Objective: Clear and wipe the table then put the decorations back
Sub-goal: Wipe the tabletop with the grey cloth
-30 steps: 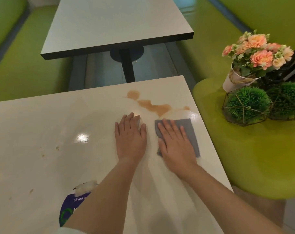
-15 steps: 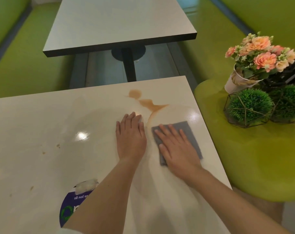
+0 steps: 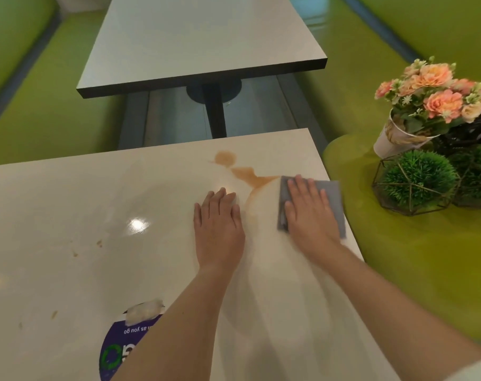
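A cream table (image 3: 68,215) carries a brown spill (image 3: 244,171) near its far right corner. My right hand (image 3: 310,215) presses flat on a grey cloth (image 3: 331,196) just right of the spill, by the table's right edge. Flat on the tabletop beside it, with straight fingers, lies my left hand (image 3: 220,229). The decorations stand off the table on the green seat (image 3: 426,270) to the right: a white pot of pink flowers (image 3: 431,103) and two green moss balls in wire frames (image 3: 418,182), (image 3: 478,174).
A purple round sticker (image 3: 115,350) with a torn white patch sits near the table's front edge. Small brown specks (image 3: 99,243) dot the left half. A second grey table (image 3: 200,42) stands beyond, and green benches run along both sides.
My right hand slid the cloth back toward me and left, then out again to the far right by the table edge. Part of the spill is wiped away. My left hand stayed put.
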